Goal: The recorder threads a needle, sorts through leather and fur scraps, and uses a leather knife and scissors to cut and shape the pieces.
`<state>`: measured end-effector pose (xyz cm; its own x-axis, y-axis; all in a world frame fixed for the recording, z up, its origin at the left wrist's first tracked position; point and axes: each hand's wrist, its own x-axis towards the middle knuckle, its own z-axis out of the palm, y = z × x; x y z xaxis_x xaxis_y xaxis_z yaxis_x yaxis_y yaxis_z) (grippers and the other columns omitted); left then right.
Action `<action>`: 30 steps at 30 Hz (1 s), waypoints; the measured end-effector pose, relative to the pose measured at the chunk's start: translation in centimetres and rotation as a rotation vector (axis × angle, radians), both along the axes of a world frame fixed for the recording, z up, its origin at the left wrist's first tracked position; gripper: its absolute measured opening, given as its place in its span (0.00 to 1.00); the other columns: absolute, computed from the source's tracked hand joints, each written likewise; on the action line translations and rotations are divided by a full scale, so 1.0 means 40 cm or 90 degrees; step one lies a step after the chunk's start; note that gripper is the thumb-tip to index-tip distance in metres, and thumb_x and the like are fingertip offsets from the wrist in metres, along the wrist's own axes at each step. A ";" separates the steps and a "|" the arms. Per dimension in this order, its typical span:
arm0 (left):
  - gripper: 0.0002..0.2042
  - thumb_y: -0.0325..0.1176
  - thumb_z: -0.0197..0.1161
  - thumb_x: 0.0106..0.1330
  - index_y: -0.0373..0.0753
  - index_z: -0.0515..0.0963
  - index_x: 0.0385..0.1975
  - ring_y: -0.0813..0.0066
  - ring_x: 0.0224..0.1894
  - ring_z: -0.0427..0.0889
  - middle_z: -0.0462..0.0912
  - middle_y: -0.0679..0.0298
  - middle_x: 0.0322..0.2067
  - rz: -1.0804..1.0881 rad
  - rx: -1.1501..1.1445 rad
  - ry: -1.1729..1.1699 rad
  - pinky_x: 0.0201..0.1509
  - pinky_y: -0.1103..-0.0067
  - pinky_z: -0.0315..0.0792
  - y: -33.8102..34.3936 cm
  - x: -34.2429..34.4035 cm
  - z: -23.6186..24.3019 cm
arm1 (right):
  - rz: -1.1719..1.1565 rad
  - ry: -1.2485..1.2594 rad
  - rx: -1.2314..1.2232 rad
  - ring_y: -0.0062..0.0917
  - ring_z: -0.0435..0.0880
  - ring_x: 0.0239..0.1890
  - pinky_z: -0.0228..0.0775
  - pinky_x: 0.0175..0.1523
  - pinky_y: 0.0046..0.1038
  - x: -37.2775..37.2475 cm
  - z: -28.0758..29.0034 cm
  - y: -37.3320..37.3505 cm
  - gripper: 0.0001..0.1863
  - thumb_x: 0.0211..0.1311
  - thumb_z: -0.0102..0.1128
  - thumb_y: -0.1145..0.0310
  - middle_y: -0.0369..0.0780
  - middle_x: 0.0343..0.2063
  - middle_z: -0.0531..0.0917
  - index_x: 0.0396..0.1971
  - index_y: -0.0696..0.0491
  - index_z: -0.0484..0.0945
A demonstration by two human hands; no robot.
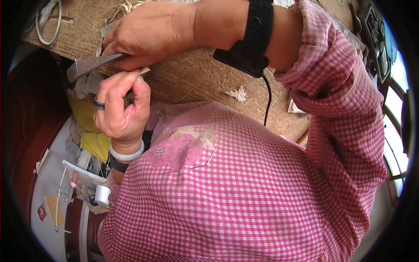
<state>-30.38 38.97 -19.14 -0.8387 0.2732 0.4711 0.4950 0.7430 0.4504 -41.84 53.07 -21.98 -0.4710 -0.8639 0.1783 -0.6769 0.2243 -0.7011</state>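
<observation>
Checked pink-and-white cloth [257, 187] lies nearest my camera, below both hands, with a fuzzy pink patch [174, 153] right of the left wrist. From my distant seat I see the left hand [122, 105] with thumb and forefinger together, pinching a pale sliver [145, 71] just under the right hand [148, 35]. That right hand is closed around a flat grey tool [89, 67], whose wide end sticks out to its left, above the left hand's knuckles.

Below the left hand, past its white wristband [127, 153], I make out a pale tray-like piece [85, 176]; I can't tell whether it is truly a container. A pink-tipped stick [74, 178] and a white spool [102, 194] are at it. Crumpled yellow material [97, 146] sits just left of the left wrist; if it is a bag, its contents are hidden from me. Far right of the right hand, a dark framed holder [376, 43] has contents too small to name.
</observation>
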 end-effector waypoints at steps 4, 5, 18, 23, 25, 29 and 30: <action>0.07 0.19 0.67 0.54 0.34 0.82 0.32 0.67 0.28 0.83 0.83 0.60 0.28 0.005 0.019 0.002 0.32 0.76 0.77 -0.003 0.006 -0.004 | 0.007 -0.029 0.045 0.42 0.83 0.36 0.75 0.41 0.40 -0.006 -0.003 -0.011 0.17 0.63 0.51 0.50 0.43 0.30 0.85 0.36 0.46 0.82; 0.07 0.19 0.67 0.54 0.34 0.82 0.32 0.67 0.28 0.83 0.83 0.60 0.28 0.009 0.016 -0.018 0.32 0.76 0.77 -0.005 0.006 -0.004 | 0.002 -0.019 0.057 0.42 0.83 0.36 0.75 0.41 0.41 -0.008 -0.004 -0.012 0.18 0.63 0.51 0.49 0.43 0.30 0.85 0.36 0.46 0.82; 0.07 0.25 0.56 0.67 0.28 0.73 0.41 0.73 0.36 0.79 0.79 0.55 0.34 0.092 0.473 -0.158 0.43 0.80 0.74 -0.070 0.039 0.079 | -0.044 -0.072 0.109 0.43 0.83 0.40 0.73 0.46 0.41 -0.024 0.004 -0.050 0.22 0.60 0.54 0.44 0.45 0.34 0.85 0.38 0.46 0.84; 0.08 0.28 0.57 0.70 0.31 0.75 0.44 0.76 0.43 0.79 0.81 0.60 0.40 0.208 0.708 -0.316 0.48 0.76 0.75 -0.192 0.020 0.044 | -0.087 -0.565 -0.069 0.27 0.83 0.42 0.72 0.48 0.31 -0.021 0.023 -0.039 0.15 0.62 0.58 0.54 0.40 0.34 0.86 0.40 0.48 0.85; 0.10 0.29 0.59 0.70 0.32 0.74 0.46 0.77 0.42 0.80 0.81 0.61 0.41 0.188 0.704 -0.318 0.48 0.77 0.75 -0.232 0.026 0.022 | -0.056 -0.585 -0.190 0.19 0.81 0.40 0.71 0.46 0.25 -0.010 0.048 -0.043 0.13 0.66 0.54 0.58 0.34 0.33 0.84 0.39 0.47 0.85; 0.16 0.27 0.62 0.68 0.31 0.71 0.53 0.75 0.45 0.79 0.80 0.57 0.45 0.297 0.394 -0.327 0.53 0.79 0.72 -0.309 0.018 0.009 | -0.114 -0.245 -0.292 0.24 0.79 0.41 0.71 0.51 0.24 0.014 0.137 0.100 0.14 0.70 0.48 0.59 0.38 0.38 0.80 0.41 0.54 0.76; 0.17 0.27 0.61 0.68 0.31 0.70 0.55 0.75 0.46 0.79 0.79 0.55 0.47 0.272 0.379 -0.265 0.55 0.79 0.72 -0.326 0.009 0.010 | -0.134 -0.370 -0.376 0.25 0.79 0.42 0.71 0.52 0.24 0.023 0.163 0.127 0.14 0.71 0.47 0.60 0.39 0.40 0.79 0.41 0.56 0.74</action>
